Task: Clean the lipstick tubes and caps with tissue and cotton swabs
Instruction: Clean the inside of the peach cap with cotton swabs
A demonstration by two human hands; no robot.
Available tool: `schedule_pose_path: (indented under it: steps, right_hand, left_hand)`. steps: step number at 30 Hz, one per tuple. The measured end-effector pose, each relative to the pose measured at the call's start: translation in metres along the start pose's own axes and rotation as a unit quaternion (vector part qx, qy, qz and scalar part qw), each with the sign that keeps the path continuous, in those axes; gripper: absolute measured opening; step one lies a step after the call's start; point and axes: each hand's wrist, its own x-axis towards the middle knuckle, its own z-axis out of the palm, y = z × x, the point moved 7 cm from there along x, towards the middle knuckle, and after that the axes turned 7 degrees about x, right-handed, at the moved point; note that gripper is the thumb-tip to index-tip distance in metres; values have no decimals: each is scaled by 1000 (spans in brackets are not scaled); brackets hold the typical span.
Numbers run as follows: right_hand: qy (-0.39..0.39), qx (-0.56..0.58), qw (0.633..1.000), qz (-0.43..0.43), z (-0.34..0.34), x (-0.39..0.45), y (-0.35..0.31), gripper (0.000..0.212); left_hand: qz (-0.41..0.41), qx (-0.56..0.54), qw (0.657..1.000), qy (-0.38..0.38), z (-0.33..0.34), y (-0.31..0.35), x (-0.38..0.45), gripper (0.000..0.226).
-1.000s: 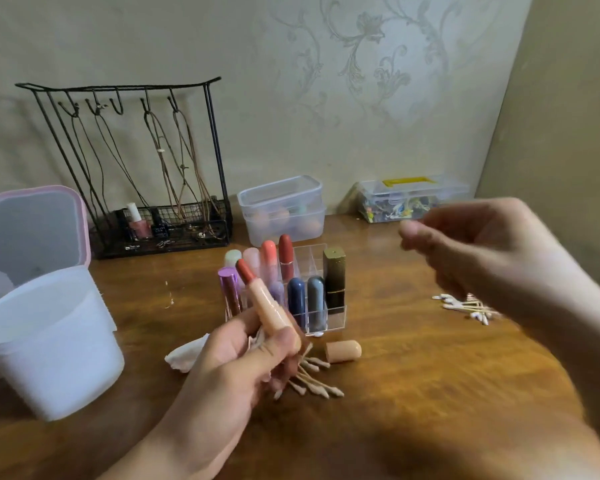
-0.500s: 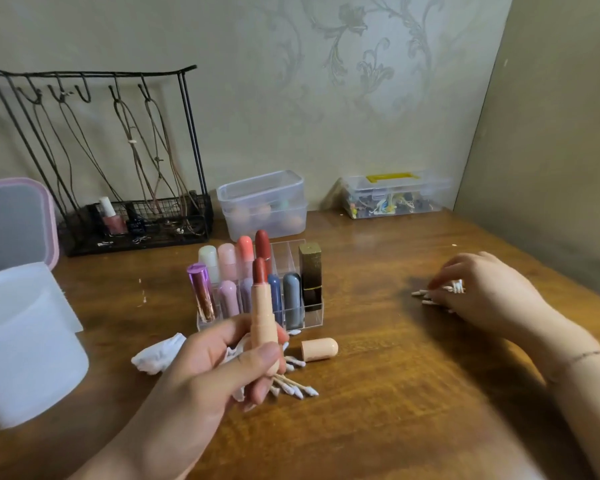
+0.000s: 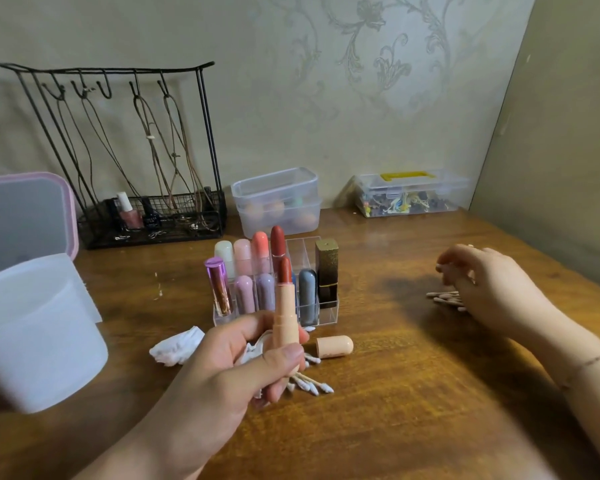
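At centre, low in the view, the left hand [image 3: 222,368] grips an uncapped lipstick [image 3: 285,317] by the lower part of its peach tube, fingers [image 3: 281,362] and thumb curled round it. Its long axis stands nearly upright, the dark red tip toward twelve o'clock and the base hidden in the palm. Held that way, the upper tube and the collar below the red tip sit exposed and turned toward the person, probably so they can be wiped.

Its peach cap [image 3: 334,346] lies on its side on the worktop [image 3: 413,393] just at three o'clock of the hand, rounded end toward three. Used-looking cotton swabs [image 3: 310,384] fan out beneath the hand at about five o'clock, and a crumpled tissue [image 3: 175,348] lies at nine o'clock, both within easy reach.

Behind the lipstick, at twelve o'clock, a clear organiser [image 3: 323,315] holds other tubes upright in compartments.

Well apart at three o'clock, the right hand [image 3: 492,289] hangs over a second heap of swabs [image 3: 445,299], likely the fresh supply. Its fingers are loosely bent and blurred; I cannot tell whether they have pinched one.

A white tub [image 3: 32,334] stands at nine o'clock, perhaps for waste.
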Motion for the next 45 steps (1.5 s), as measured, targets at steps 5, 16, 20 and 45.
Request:
schedule_pose_path:
  steps: [5, 16, 20, 45]
  right_hand:
    - [62, 68, 996, 7, -12, -4, -6, 16]
    - [109, 134, 967, -189, -21, -29, -86, 14]
    - [89, 178, 935, -295, -9, -66, -149, 24]
    - [-1, 175, 932, -317, 18, -81, -164, 22]
  left_hand:
    - [5, -2, 1000, 6, 0, 3, 0, 35]
    - [-5, 21, 1000, 12, 2, 4, -3, 27]
    - [-8, 86, 995, 50, 1, 9, -3, 42]
    - [37, 113, 991, 63, 0, 11, -4, 31]
